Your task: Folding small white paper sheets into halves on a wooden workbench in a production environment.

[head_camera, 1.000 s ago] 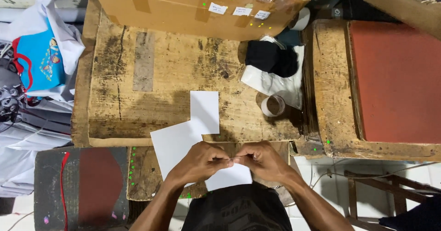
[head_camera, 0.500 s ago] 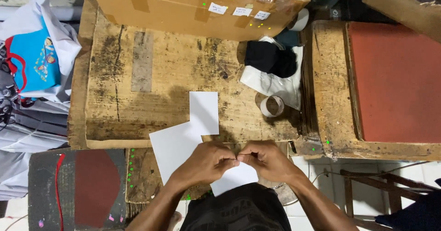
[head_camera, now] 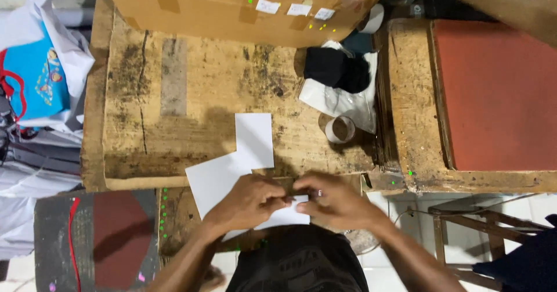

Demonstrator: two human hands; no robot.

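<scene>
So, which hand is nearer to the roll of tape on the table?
Right. The right hand lies just below the roll of tape, a little toward the person. The left hand is farther off to the left, resting on the white sheets of paper.

Worn cardboard-covered wooden table (head_camera: 174,83), red-topped wooden bench (head_camera: 499,94), white tiled floor (head_camera: 400,257), wooden stool frame (head_camera: 464,234)

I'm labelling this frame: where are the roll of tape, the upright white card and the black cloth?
roll of tape (head_camera: 340,129), head view, on its inner core.
upright white card (head_camera: 254,140), head view, on its middle.
black cloth (head_camera: 336,70), head view, on its bunched centre.
</scene>
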